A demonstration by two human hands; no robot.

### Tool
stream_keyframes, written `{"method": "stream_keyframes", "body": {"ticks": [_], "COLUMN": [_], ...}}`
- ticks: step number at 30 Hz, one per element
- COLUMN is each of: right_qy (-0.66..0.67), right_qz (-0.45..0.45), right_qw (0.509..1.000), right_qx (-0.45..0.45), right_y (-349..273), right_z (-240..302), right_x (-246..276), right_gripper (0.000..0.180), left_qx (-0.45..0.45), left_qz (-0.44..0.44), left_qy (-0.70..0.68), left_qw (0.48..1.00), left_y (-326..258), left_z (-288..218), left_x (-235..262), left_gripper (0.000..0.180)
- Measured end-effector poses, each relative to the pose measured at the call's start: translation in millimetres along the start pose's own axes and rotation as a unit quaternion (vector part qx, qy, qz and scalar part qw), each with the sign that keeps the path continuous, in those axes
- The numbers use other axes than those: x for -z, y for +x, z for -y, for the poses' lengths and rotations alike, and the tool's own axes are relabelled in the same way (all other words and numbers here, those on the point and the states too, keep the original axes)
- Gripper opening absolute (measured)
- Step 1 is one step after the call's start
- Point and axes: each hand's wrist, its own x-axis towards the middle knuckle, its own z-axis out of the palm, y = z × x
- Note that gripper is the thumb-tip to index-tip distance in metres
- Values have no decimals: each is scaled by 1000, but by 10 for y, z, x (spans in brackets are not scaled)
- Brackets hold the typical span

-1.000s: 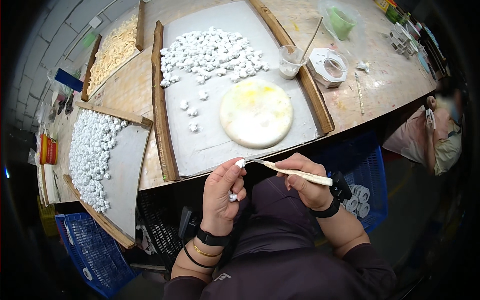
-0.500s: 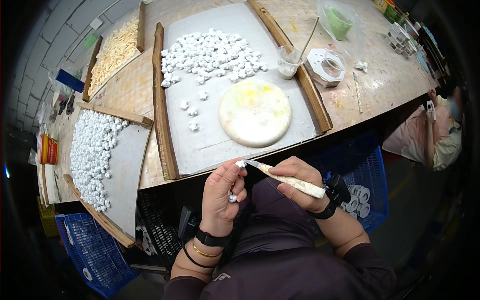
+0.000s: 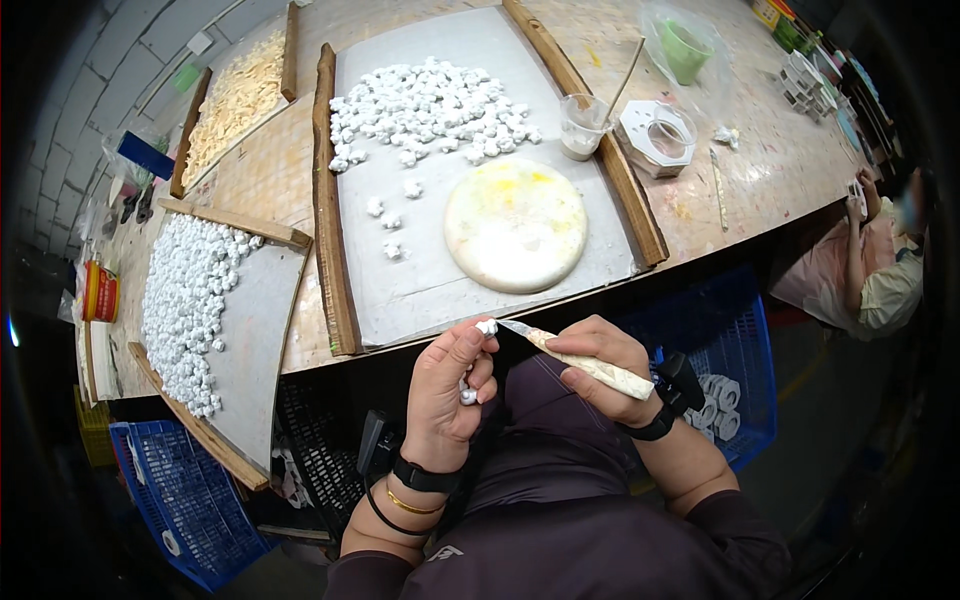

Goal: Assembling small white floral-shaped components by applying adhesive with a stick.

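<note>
Tilted lower than before, the right hand (image 3: 598,362) grips a clay-caked knife (image 3: 580,361) whose tip meets the small white piece (image 3: 487,327) pinched steady by the left hand (image 3: 450,390).

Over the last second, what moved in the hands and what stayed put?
The right hand swung its knife so the tip now meets the small white piece pinched in the left hand. Both grips held; left hand, trays and round slab unchanged.
</note>
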Motion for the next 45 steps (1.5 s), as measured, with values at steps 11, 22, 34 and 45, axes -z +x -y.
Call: {"method": "stream_keyframes", "body": {"ticks": [11, 22, 34, 45], "right_qy": [24, 18, -47, -47], "right_qz": [-36, -41, -46, -74], "right_qw": [999, 999, 997, 996], "right_qx": [-29, 13, 52, 27], "right_y": [-64, -3, 20, -38], "right_z": [-50, -5, 69, 20], "right_x": [47, 4, -41, 16], "right_gripper": [29, 30, 31, 30], "left_qx": [-81, -80, -88, -129], "left_qz": [-58, -41, -45, -73], "left_qy": [126, 148, 178, 595], "left_qw": [987, 985, 979, 790], "left_y": [88, 107, 158, 864], "left_z": [-128, -278, -385, -1400], "left_x": [28, -41, 7, -137], "left_gripper": [25, 26, 26, 25]}}
